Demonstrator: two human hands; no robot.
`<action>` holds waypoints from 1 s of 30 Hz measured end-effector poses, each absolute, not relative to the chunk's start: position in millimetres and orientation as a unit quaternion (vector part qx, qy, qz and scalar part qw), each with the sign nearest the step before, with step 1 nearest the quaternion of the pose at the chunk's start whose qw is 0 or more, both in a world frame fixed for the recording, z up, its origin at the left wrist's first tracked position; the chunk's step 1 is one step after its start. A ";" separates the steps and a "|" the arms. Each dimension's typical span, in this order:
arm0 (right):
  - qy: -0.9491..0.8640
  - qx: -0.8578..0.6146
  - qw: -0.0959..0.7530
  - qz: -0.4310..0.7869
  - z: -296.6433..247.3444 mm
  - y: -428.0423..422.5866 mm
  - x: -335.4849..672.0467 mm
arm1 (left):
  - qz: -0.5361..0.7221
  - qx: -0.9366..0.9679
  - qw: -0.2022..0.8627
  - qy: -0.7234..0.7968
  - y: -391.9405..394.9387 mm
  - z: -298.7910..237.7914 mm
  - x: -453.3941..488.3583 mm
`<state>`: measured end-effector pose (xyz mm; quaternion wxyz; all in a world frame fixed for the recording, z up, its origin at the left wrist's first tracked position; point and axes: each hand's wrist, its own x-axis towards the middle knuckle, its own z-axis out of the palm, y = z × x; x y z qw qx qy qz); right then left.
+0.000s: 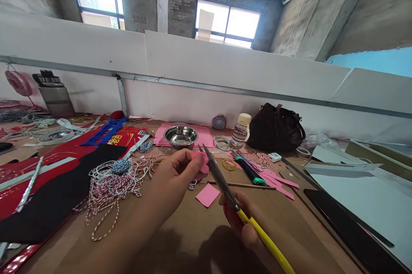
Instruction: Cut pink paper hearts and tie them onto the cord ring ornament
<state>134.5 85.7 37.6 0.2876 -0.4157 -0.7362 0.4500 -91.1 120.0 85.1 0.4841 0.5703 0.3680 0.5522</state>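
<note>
Between its thumb and fingers, my left hand [180, 171] pinches a small piece of pink paper [203, 166] with a rounded, cut edge. My right hand [240, 214] is wrapped around scissors [222, 179] with yellow handles. The blades point up and away, slightly parted, right beside the pink paper; whether they touch it I cannot tell. Below the blades, a square pink paper [207, 195] with a faint drawn line lies on the brown board [183, 231].
Tangled cords [109, 184] lie at the left. A metal bowl [180, 136] stands behind my hands. To the right are a green-and-black utility knife [251, 171], pink strips [280, 179], a bottle [240, 130], a black bag [275, 128] and white sheets [360, 197].
</note>
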 end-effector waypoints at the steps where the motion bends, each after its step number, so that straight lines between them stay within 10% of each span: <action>1: -0.737 -0.416 0.286 0.450 38.9 83.4 134.7 | 0.551 0.570 0.486 0.367 119.5 84.5 -89.5; 30: -0.725 -0.437 0.310 0.433 49.8 76.3 136.0 | 0.526 0.597 0.483 0.366 115.0 90.2 -88.7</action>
